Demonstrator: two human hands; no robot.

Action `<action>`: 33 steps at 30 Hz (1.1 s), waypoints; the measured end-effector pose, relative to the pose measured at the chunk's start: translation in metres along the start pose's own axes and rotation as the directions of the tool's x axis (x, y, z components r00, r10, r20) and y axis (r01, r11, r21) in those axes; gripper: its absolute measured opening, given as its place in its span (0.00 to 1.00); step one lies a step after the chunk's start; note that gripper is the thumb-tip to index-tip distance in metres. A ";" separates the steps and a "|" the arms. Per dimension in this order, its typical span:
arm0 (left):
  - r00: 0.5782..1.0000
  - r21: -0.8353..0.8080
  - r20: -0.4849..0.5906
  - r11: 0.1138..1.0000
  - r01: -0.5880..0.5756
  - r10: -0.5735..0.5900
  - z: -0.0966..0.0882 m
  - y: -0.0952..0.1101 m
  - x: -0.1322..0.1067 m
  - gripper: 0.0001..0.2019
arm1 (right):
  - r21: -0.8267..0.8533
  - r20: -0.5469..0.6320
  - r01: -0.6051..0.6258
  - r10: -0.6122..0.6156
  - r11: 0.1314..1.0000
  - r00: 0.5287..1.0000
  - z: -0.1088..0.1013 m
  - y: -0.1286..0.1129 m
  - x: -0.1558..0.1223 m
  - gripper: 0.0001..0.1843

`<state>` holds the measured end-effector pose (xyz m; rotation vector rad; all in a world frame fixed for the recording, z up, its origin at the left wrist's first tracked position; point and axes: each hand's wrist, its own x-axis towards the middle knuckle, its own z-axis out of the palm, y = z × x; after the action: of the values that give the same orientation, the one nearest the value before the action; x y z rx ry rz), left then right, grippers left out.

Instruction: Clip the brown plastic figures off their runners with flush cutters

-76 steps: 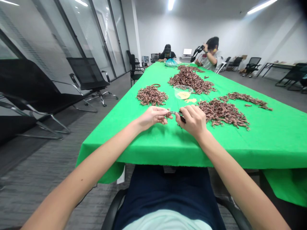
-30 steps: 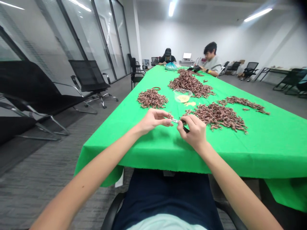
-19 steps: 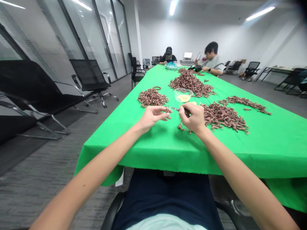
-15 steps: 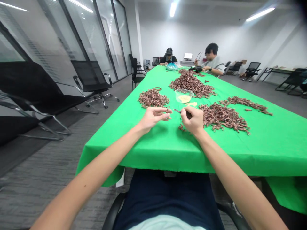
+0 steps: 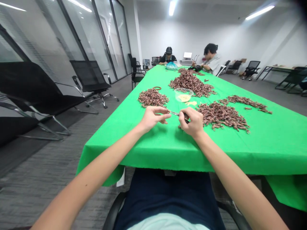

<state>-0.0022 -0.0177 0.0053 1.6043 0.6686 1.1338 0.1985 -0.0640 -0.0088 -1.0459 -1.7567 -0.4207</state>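
My left hand [image 5: 155, 117] is closed in a pinch on a small knobbly brown piece [image 5: 167, 110], mostly hidden by the fingers. My right hand [image 5: 192, 120] grips a slim metal-tipped tool [image 5: 175, 113] with a dark handle; its exact kind is too small to tell. The tool's tip points left and meets or nearly meets the brown piece. Just beyond my left hand lies a small pile of brown pieces [image 5: 153, 97]. A larger pile [image 5: 223, 115] spreads to the right of my right hand.
A clear plastic bowl [image 5: 184, 95] with pale yellow bits stands past my hands, more bits [image 5: 191, 103] beside it. Behind are a big brown pile [image 5: 192, 83], a brown ring [image 5: 157, 88] and a blue bag [image 5: 171, 66]. Two people sit at the far end of the green-covered table [image 5: 144, 153].
My right hand has moved slightly left, bringing the tool's tip up to the brown piece in my left hand. The person at far right has leaned and turned.
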 end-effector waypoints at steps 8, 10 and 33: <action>0.999 0.047 -0.002 0.998 -0.041 0.041 0.002 -0.003 0.000 0.20 | -0.084 0.024 0.054 -0.052 0.995 0.998 0.001 -0.001 -0.002 0.08; 0.999 0.048 0.008 0.998 -0.045 0.044 0.003 -0.001 -0.001 0.19 | -0.105 0.034 0.069 -0.065 0.992 0.997 0.002 -0.002 -0.002 0.08; 0.999 0.014 0.038 1.000 -0.012 0.011 0.003 0.003 -0.002 0.19 | -0.180 0.005 0.114 -0.115 0.977 0.993 0.001 -0.002 -0.003 0.07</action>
<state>-0.0004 -0.0219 0.0070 1.6400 0.6443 1.1063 0.1972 -0.0657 -0.0112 -1.0703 -1.8050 -0.6645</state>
